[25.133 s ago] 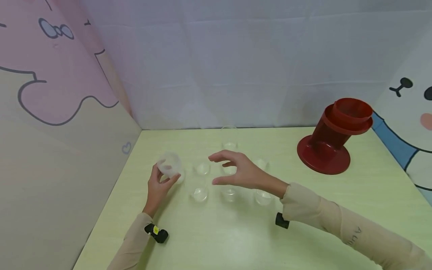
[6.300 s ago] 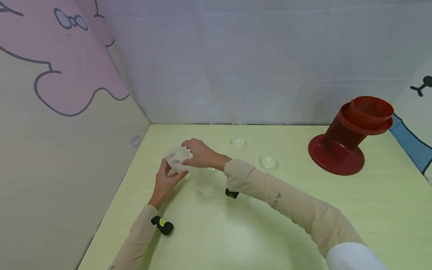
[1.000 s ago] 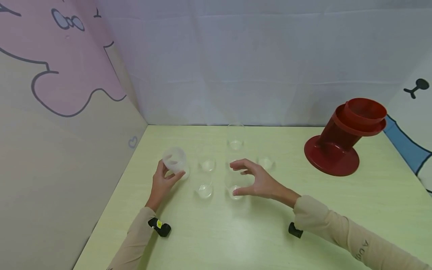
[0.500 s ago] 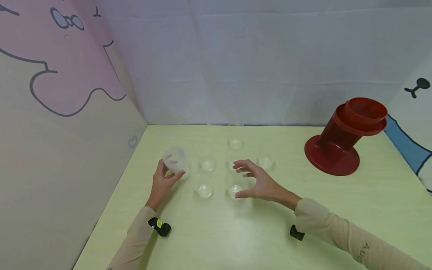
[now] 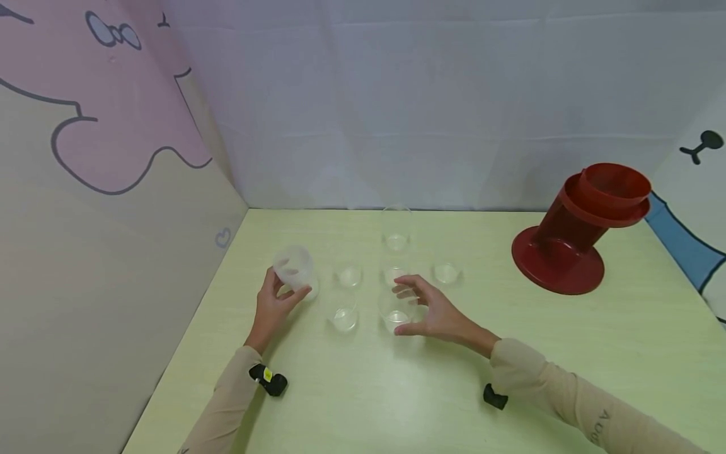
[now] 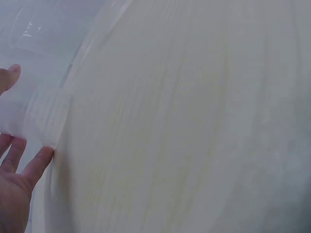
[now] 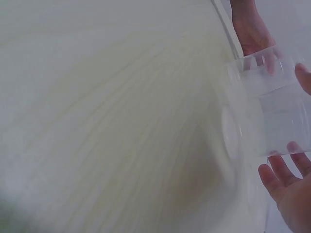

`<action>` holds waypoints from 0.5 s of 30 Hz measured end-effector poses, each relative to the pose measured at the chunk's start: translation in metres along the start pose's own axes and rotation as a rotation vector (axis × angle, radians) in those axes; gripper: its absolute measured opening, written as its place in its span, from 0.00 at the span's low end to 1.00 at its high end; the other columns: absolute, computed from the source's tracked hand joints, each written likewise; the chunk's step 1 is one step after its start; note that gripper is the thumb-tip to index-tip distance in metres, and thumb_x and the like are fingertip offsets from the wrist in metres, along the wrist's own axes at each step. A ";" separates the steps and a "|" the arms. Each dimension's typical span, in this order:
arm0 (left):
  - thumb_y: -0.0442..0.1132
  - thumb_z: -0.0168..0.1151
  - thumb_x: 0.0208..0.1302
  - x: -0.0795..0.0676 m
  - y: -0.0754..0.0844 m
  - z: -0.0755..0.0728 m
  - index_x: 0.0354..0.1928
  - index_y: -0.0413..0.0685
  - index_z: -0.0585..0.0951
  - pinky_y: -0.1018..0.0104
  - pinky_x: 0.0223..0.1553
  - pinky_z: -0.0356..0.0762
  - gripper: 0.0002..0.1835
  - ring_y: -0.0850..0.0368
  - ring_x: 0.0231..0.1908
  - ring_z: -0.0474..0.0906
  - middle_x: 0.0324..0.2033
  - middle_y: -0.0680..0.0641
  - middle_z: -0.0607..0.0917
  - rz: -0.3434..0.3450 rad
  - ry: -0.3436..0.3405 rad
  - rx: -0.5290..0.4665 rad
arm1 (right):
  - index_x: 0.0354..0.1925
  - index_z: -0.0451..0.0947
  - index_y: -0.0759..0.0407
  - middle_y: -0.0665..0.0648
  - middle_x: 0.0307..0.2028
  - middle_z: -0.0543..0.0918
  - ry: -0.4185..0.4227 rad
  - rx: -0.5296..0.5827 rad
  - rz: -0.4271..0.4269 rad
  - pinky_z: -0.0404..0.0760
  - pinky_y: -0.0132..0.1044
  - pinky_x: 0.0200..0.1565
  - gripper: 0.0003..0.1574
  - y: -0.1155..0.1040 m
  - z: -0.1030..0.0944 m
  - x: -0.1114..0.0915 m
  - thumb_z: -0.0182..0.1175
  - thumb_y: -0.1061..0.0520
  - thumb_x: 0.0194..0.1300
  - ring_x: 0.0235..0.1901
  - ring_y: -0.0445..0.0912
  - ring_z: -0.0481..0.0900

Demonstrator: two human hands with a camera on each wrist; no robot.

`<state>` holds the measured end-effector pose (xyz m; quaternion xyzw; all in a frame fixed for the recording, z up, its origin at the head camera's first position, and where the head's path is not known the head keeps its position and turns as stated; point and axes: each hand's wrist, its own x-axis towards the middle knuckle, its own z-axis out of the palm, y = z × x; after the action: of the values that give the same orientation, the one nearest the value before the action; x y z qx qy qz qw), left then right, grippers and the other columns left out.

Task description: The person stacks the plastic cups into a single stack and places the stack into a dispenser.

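Observation:
At the left, my left hand (image 5: pixel 274 309) holds a cloudy, see-through plastic cup (image 5: pixel 296 268) by its side, fingers behind it and thumb in front; whether others are nested inside I cannot tell. Further right, my right hand (image 5: pixel 439 315) curves round a clear plastic cup (image 5: pixel 395 312) standing in the front row. In the right wrist view its fingertips (image 7: pixel 292 147) meet the wall of a clear cup (image 7: pixel 279 109). Another clear cup (image 5: pixel 343 318) stands between the hands. Behind are more clear cups, including a left one (image 5: pixel 348 275), a middle one (image 5: pixel 394 272) and a right one (image 5: pixel 446 272).
One clear cup (image 5: pixel 396 236) stands alone near the back edge of the pale table (image 5: pixel 351 403). A red plastic stand (image 5: pixel 558 258) with a slanted tube and a red cup (image 5: pixel 615 183) at its top is at the back right. Fabric walls enclose the table.
Over the last second my right hand has shifted slightly rightward and down about the front cup. My left hand has stayed put. Since 6.3 seconds ago, my right hand has left the left-hand cup.

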<state>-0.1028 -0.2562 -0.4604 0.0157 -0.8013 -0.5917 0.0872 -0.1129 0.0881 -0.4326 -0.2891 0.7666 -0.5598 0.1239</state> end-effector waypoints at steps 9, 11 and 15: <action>0.42 0.73 0.52 0.006 -0.022 0.000 0.66 0.56 0.62 0.71 0.47 0.77 0.41 0.53 0.60 0.68 0.59 0.48 0.71 0.019 0.021 -0.010 | 0.57 0.66 0.60 0.63 0.53 0.76 -0.001 0.047 -0.006 0.71 0.58 0.53 0.43 0.024 0.006 0.001 0.76 0.59 0.46 0.53 0.55 0.74; 0.41 0.73 0.52 0.005 -0.021 -0.001 0.66 0.56 0.62 0.71 0.47 0.77 0.41 0.52 0.60 0.68 0.59 0.48 0.71 0.018 0.020 -0.015 | 0.56 0.66 0.59 0.64 0.52 0.76 -0.005 0.060 -0.009 0.72 0.57 0.53 0.42 0.024 0.006 0.001 0.76 0.57 0.46 0.52 0.55 0.75; 0.37 0.72 0.54 0.001 -0.007 -0.001 0.67 0.50 0.61 0.71 0.47 0.77 0.41 0.50 0.60 0.68 0.58 0.45 0.71 0.014 0.001 -0.017 | 0.57 0.65 0.61 0.65 0.53 0.75 -0.014 0.096 -0.012 0.72 0.56 0.53 0.42 0.023 0.006 0.001 0.76 0.58 0.46 0.52 0.56 0.74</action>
<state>-0.1045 -0.2591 -0.4668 0.0098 -0.7963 -0.5978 0.0919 -0.1174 0.0876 -0.4556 -0.2911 0.7365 -0.5945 0.1395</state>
